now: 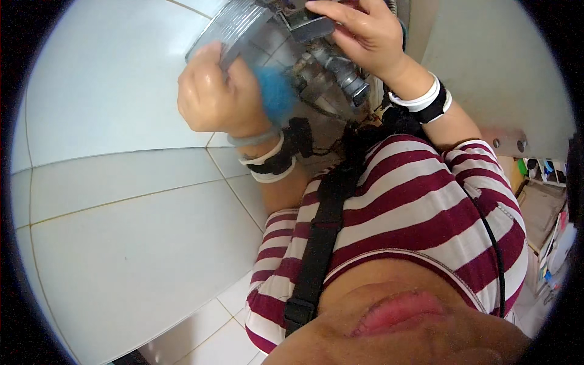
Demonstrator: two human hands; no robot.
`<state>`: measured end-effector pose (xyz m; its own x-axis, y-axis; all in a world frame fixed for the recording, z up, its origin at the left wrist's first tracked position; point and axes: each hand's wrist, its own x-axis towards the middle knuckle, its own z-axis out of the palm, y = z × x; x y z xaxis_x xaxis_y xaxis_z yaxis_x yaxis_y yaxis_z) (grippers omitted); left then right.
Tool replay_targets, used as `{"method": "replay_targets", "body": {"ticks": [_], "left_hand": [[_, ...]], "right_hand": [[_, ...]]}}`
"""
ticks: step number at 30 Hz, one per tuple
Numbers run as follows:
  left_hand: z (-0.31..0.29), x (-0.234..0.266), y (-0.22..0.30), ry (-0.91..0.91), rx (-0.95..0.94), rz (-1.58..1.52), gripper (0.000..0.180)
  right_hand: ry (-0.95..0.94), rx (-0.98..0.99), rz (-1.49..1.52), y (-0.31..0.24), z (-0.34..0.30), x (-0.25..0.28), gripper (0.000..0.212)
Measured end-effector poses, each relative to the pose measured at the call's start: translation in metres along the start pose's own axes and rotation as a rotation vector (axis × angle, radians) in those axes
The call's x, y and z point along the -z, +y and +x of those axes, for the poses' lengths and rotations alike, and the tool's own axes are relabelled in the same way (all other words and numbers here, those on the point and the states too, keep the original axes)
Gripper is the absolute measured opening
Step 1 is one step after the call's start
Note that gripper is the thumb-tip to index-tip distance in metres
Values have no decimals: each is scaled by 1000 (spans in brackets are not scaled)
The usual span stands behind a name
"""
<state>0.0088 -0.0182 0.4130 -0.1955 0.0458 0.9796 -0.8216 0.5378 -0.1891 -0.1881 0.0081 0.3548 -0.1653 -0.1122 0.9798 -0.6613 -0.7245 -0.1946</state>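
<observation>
My left hand (213, 91) is closed, its fingers curled at the edge of a clear, ribbed plastic piece (238, 25). A fuzzy blue tuft (277, 92) shows right beside this hand's wrist side; I cannot tell whether the hand touches it. My right hand (368, 33) is up at the top, thumb and fingers on either side of a dark grey rectangular piece (311, 29). Just below it are grey and dark pipe fittings (344, 76), worn and stained. What the plastic piece belongs to is cut off by the upper edge.
Pale tiled wall (109, 91) fills the left side. A grey-white panel (499, 67) with a bolted brown strip (508, 140) stands on the right. Dark cords and straps (365, 134) hang between my arms. Shelves with assorted items (547, 201) are at the far right.
</observation>
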Motion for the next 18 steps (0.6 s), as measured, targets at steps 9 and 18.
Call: {"method": "replay_targets", "body": {"ticks": [9,18], "left_hand": [[-9,0,4,21,-28,-9,14],[-4,12,5,-42,-10,-37,15]], "right_hand": [[-147,146,-153,8,-17,0,34],[-284,105,-391,-29,18,22,34]]}}
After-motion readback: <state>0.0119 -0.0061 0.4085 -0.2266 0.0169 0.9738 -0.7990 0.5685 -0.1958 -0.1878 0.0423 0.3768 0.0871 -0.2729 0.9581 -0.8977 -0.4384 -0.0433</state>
